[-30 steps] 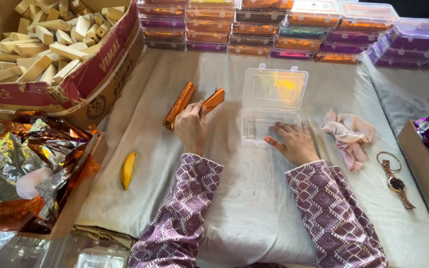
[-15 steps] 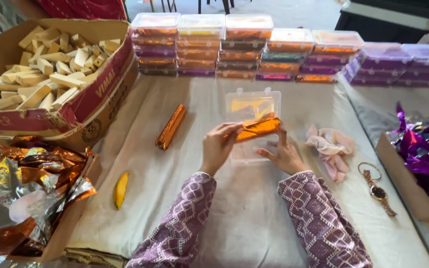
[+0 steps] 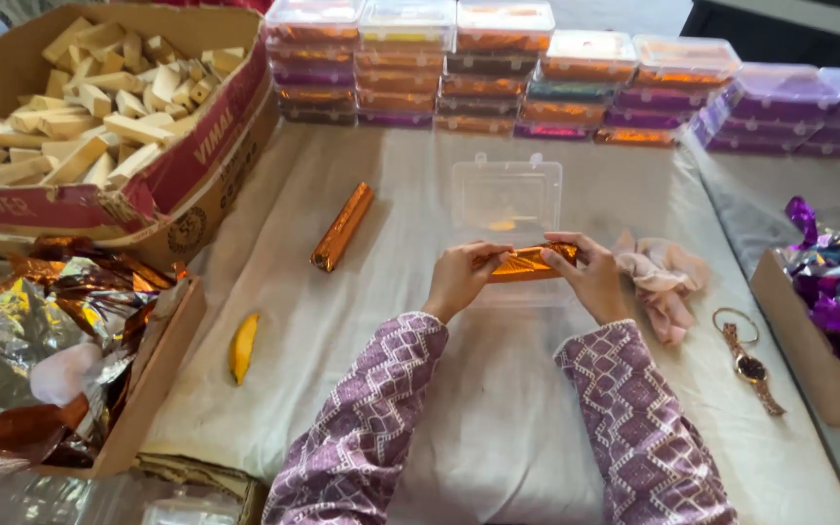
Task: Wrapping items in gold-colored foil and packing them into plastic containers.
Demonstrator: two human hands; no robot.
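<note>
Both forearms in purple patterned sleeves reach forward over the cloth-covered table [image 3: 537,428]. The left hand [image 3: 459,277] and the right hand [image 3: 590,277] pinch opposite ends of an orange foil-wrapped bar [image 3: 527,262], held level just above the open clear plastic box [image 3: 507,199]. A second foil bar [image 3: 342,226] lies well apart to the left, a pink cloth [image 3: 663,277] just beside the right hand

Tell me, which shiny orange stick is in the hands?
The orange foil-wrapped stick over the open clear box, pinched by the left hand and right hand. The other orange stick lies alone on the cloth, untouched.
</note>
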